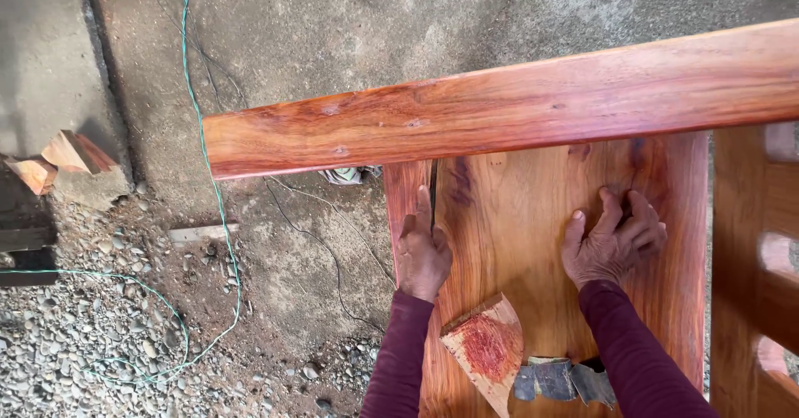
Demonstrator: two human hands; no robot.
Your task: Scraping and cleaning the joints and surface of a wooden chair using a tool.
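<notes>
Fingers (610,210) of the right hand (612,247) are spread and bent, their tips pressing down on the wide reddish wooden panel (533,243); they grip nothing. Fingers (423,206) of the left hand (423,256) lie straight and close together, flat along the panel's left edge beside a dark crack (434,197), also holding nothing.

Largest in sight is the concrete floor (349,35), grey and stained, giving way to gravel (75,343) at the near left. Over it, running from the middle out past the right edge, lies a long glossy red-orange beam (499,106), rounded along its edges, crossing above the far end of the panel. The panel reaches from under that beam toward the near edge, with both dark-sleeved arms coming up over it. At the far right stands another piece of the same wood with notched openings (757,260).

A green cord (218,210) snakes down the floor and loops across the gravel, with a thin black wire (325,243) near it. On the near part of the panel, between the arms, rests a wedge-shaped offcut (487,351) with a rough red face, and just right of it a crumpled scrap of grey sandpaper (562,380). Far left, two small wood blocks (58,160) sit on a concrete lump, and a pale sliver of wood (200,233) lies by the cord.
</notes>
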